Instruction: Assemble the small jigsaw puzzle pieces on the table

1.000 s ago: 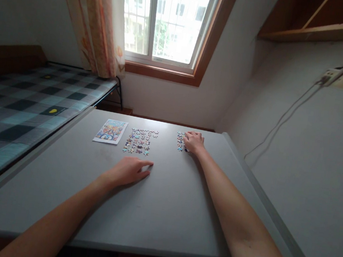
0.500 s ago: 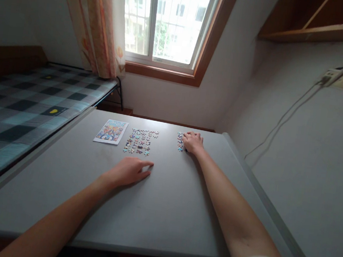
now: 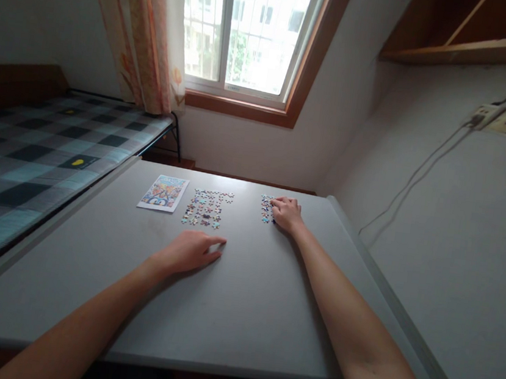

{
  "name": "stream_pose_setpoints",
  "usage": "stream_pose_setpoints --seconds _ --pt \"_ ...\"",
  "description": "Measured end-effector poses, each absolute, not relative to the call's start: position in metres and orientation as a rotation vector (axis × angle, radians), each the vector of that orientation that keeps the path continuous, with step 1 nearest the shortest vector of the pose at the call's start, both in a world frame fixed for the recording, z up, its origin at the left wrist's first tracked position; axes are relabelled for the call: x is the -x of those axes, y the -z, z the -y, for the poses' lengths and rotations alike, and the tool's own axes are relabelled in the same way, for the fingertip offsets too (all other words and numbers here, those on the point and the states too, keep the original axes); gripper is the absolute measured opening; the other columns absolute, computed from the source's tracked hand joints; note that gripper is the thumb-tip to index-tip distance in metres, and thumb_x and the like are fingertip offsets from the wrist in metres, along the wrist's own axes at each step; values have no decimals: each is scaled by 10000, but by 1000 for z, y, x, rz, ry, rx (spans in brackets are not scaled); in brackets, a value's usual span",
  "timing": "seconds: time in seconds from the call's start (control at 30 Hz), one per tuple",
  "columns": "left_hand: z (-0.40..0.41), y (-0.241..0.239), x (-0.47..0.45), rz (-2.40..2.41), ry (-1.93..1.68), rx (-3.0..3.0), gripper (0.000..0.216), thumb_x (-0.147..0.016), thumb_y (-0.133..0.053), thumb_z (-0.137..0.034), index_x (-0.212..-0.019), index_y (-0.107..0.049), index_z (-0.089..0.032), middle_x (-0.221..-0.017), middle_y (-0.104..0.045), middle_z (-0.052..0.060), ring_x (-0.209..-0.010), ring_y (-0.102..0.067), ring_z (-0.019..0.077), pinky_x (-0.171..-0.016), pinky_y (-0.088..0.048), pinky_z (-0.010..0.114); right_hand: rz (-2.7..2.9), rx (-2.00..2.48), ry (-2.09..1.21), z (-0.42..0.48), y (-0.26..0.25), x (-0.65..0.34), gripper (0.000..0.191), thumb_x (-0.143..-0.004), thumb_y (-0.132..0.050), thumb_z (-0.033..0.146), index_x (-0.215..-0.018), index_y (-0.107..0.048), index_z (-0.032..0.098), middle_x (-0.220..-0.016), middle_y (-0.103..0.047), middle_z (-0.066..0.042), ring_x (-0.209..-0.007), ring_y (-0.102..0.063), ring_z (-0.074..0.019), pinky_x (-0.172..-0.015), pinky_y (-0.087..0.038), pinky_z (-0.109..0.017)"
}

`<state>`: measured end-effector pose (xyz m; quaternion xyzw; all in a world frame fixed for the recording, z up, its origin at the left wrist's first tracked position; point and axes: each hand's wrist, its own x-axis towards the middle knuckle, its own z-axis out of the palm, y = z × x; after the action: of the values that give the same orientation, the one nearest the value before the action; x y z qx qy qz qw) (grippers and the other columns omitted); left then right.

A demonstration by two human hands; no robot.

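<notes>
My left hand (image 3: 192, 251) lies flat on the grey table (image 3: 238, 310), fingers stretched toward the right and holding nothing. Just beyond it, small colourful puzzle pieces (image 3: 206, 207) are laid out in rows. My right hand (image 3: 286, 212) reaches far across the table and rests with curled fingers on a second small group of puzzle pieces (image 3: 266, 208), partly covering them. Whether its fingers pinch a piece is hidden. A colourful picture card (image 3: 163, 192) lies left of the rows.
A bed with a checked cover (image 3: 31, 150) runs along the table's left side. A window (image 3: 242, 28) with an orange curtain (image 3: 141, 28) is behind the table. The wall on the right carries a socket with a cable (image 3: 493, 114) and a wooden shelf (image 3: 475, 32).
My right hand has shifted very slightly among the right-hand group of pieces. My left hand stays where it was.
</notes>
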<state>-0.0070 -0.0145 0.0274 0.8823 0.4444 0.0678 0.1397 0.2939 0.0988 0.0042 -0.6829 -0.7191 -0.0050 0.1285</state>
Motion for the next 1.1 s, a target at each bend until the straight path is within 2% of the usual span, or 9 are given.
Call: stream_pose_setpoints --seconds 0.2,0.33,0.5,0.73,0.87,1.1 --pt "14 -27 8 -1274 -207 -2565 409 -874 -423 -460 -1212 -588 -299 -711 -670 7 -650 -584 157 -632 -385 241 2095 1963 45 -100 -5 -293 358 -863 -403 385 -1059 -685 289 -1235 -591 -4 -1095 -390 -274 -916 -315 -412" --pt "15 -28 8 -1264 -210 -2566 405 -877 -423 -459 -1209 -588 -297 -711 -670 7 -643 -581 153 -630 -383 239 2127 1947 75 -100 -7 -296 319 -854 -432 341 -1015 -698 269 -1199 -619 -7 -1112 -385 -269 -902 -315 -396" --pt "15 -28 7 -1268 -193 -2575 401 -877 -424 -454 -1208 -587 -297 -711 -673 5 -653 -585 154 -623 -381 238 2118 1938 105 -97 -5 -298 319 -841 -461 326 -1063 -681 264 -1215 -601 -28 -1063 -408 -267 -875 -329 -379" --pt "14 -28 8 -1261 -208 -2578 401 -876 -425 -452 -1208 -588 -297 -710 -670 1 -647 -582 151 -614 -376 236 2152 1921 103 -95 -6 -296 341 -883 -384 303 -1014 -696 257 -1200 -614 -22 -1086 -394 -266 -879 -324 -388" --pt "14 -28 9 -1254 -216 -2582 403 -877 -423 -461 -1206 -588 -298 -709 -671 2 -643 -582 150 -612 -376 236 2136 1945 128 -93 -9 -294 339 -874 -404 290 -1071 -676 244 -1217 -599 -50 -1079 -395 -271 -880 -328 -385" --pt "15 -28 7 -1276 -191 -2557 416 -875 -427 -454 -1215 -591 -278 -713 -675 13 -653 -587 150 -637 -390 231 2150 1933 145 -92 -4 -294 334 -872 -417 328 -1076 -671 255 -1218 -593 -46 -1074 -402 -276 -872 -339 -390"
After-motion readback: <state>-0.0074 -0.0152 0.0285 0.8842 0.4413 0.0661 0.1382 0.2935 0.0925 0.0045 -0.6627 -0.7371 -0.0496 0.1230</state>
